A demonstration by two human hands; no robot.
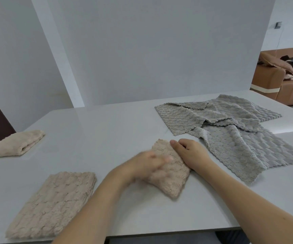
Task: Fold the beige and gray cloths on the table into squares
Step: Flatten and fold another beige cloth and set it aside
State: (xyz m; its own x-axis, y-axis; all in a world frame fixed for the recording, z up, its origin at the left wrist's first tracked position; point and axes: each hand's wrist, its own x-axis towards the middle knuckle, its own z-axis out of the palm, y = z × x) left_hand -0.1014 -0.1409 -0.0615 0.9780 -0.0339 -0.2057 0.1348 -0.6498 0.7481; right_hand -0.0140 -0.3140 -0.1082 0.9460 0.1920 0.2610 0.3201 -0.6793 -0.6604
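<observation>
On the white table, near the middle of its front part, lies a small folded beige cloth, and both hands are on it. The right hand rests at the cloth's far right edge, with the thumb stretched over the top corner and the other fingers curled under the palm; I cannot tell if they pinch the cloth. The left hand lies over the left part of the same cloth, but it is blurred, so its fingers cannot be judged. Two more folded beige cloths lie to the left: one near the front edge, one farther at the left border. Two gray cloths, unfolded and overlapping, lie at the right.
</observation>
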